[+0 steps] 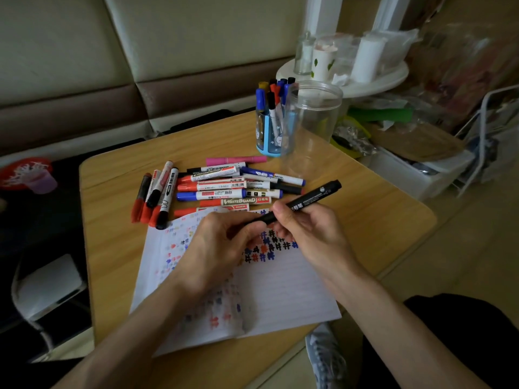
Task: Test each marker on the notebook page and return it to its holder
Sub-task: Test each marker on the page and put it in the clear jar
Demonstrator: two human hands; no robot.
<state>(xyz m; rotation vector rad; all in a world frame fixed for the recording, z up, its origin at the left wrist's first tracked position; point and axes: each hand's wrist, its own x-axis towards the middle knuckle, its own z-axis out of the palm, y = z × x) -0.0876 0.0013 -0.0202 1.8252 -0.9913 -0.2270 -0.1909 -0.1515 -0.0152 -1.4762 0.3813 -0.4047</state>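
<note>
Two hands: our left hand point(222, 248) pinches the black marker point(309, 199) at its low end; right hand point(306, 231) fingers point(283, 213) curl round its barrel.
Place: above the notebook page point(280, 290), off the counter point(112, 248).
Handling: we judge it light, stiff, slick; hold it mid-barrel.

Black marker point(306, 202) lower end hidden between left hand point(222, 248) and right hand point(309, 231); notebook page point(280, 290) marks partly covered.

Notebook point(280, 290) on table point(112, 192), at near edge. Left hand point(222, 248) and right hand point(306, 228) over notebook's far part, side by side, both gripping marker point(306, 200) slanting up to right. Loose markers point(222, 186) on table just behind notebook. Holder point(266, 136) behind them, at table's far edge, pens upright in it. Jar point(311, 119) just right of holder. Tray point(365, 85) behind jar, off table.
</note>
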